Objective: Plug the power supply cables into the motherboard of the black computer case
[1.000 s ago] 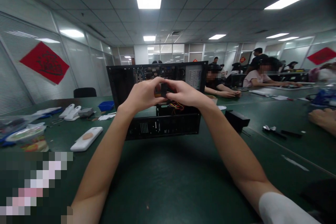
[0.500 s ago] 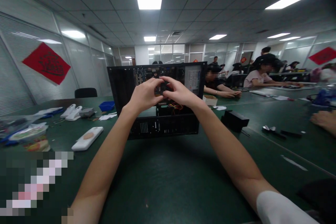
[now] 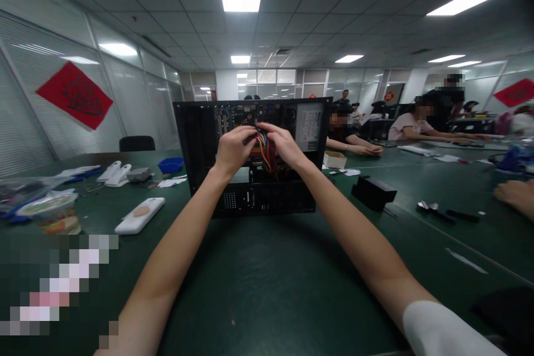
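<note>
Inside open case (image 3: 200, 133): left hand (image 3: 232, 150), right hand (image 3: 286, 146) fingers (image 3: 247, 132) pinch wires (image 3: 264, 157); wire ends hidden.

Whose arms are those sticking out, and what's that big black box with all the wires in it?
Those arms belong to a person wearing a little camera on their head, so the picture shows what they see looking forward and down. The left hand and right hand meet inside an open black metal computer case standing on a dark green table. They pinch the top of a bundle of red, yellow and black wires. What the wires plug into is hidden by the fingers. On the table's left lie a flat white plastic casing and a small blue tray; on its right, a small black box. Other people sit farther back, and someone else's hand shows at the right edge.
</note>
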`<state>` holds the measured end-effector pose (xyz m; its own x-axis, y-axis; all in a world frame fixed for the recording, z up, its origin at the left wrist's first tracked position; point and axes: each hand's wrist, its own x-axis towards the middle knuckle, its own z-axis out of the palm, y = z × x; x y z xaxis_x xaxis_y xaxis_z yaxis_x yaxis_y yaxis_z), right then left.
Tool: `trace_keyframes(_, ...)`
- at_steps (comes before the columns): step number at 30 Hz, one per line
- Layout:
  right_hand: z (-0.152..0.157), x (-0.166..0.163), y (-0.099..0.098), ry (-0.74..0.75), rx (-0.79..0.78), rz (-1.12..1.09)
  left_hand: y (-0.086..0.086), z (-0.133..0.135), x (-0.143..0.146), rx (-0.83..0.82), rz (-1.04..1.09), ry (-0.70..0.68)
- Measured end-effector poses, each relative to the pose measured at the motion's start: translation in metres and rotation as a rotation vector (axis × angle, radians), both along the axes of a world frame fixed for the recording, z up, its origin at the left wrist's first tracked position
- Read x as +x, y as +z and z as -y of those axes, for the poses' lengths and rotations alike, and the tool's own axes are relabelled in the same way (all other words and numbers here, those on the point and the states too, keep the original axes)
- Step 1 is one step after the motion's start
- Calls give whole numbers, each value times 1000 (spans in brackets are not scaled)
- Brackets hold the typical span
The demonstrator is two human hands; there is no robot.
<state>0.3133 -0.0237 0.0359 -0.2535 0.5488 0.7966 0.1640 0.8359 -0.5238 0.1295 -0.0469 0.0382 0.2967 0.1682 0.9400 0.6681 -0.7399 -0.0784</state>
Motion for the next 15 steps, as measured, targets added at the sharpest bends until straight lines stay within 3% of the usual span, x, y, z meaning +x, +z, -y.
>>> trace_keyframes(7,-18,1,-20,-148,36,327,-22,-34,-17,-146,6,63)
trace_keyframes(12,-4,-1,-27,-604,193,708,-37,-55,-20,-319,-79,-69)
trace_keyframes(15,-6,-4,-33,-723,187,837,-46,-64,-19,-425,-166,-104)
